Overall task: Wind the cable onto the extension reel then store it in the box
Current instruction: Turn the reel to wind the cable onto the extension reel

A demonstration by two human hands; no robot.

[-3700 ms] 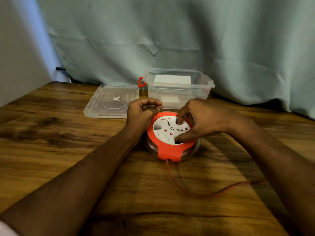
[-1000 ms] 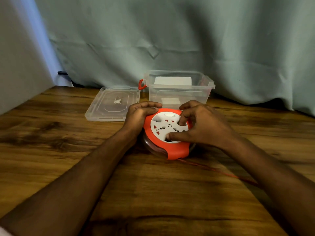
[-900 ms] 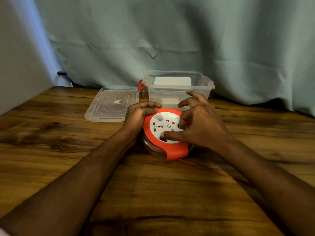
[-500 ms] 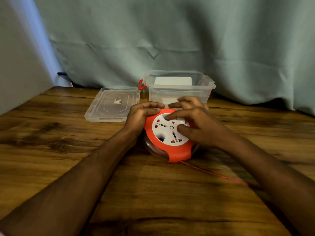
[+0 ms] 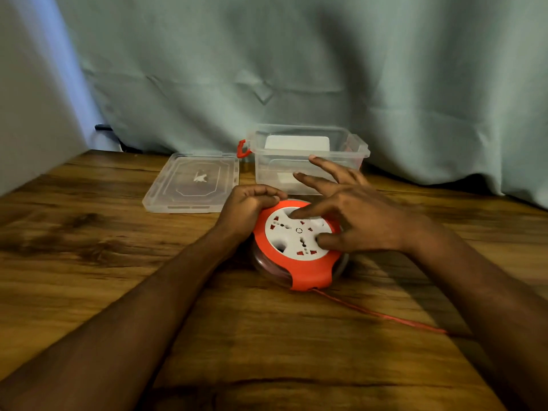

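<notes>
The left hand (image 5: 252, 206) grips the far left edge of the orange reel (image 5: 298, 246). The right hand (image 5: 360, 221) is spread, its thumb and one finger pressing the white top. The reel lies flat on the wooden table (image 5: 89, 262). A red cable (image 5: 379, 314) runs right. The clear box (image 5: 308, 161) stands just behind, its lid (image 5: 192, 182) on the left.

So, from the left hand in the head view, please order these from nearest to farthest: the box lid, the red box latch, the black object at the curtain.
From the left hand:
1. Box lid, just behind-left.
2. Red box latch, behind.
3. Black object, far back-left.
</notes>
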